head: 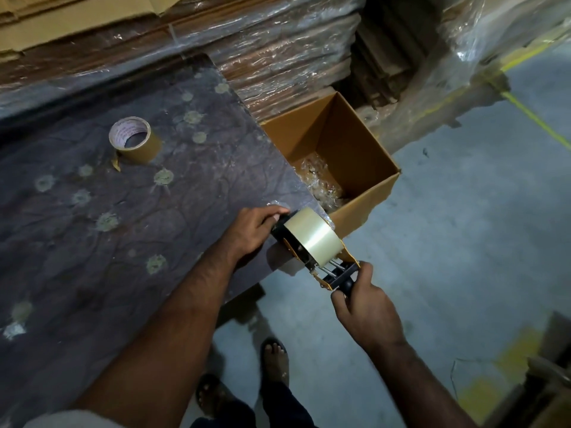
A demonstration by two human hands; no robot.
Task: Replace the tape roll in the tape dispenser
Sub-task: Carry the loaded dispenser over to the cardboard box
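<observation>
Brown tape roll (135, 139), clear tape roll (312, 234), one dispenser (332, 271), two hands (251, 231).

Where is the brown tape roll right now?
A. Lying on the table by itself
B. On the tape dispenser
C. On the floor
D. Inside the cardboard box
A: the brown tape roll lies alone on the table, away from both hands, while the roll on the tape dispenser is a clear tape roll.
</observation>
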